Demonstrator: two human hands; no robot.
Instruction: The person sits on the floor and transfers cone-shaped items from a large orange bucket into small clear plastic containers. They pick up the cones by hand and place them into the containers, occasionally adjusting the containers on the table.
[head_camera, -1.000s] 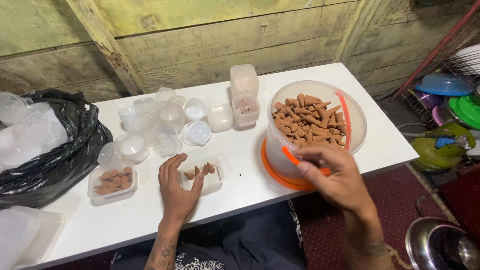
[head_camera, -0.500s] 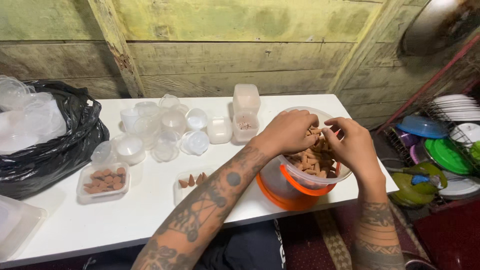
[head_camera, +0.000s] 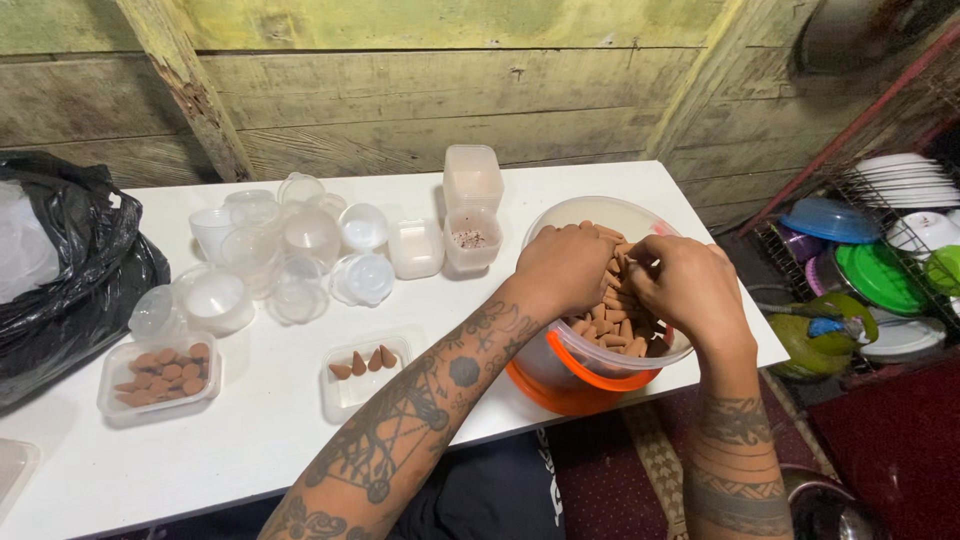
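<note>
Both hands in clear tub of brown cones: left hand curled over cones, right hand pinching some. Small tray nearby holds 3 cones.

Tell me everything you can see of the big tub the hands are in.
The tub is a round, clear plastic bucket with an orange band and an orange base. It stands upright at the front right edge of the white table, lid off. It is filled with small brown cones. The left hand and the right hand both reach in over its rim, among the cones, and hide part of the contents.
</note>
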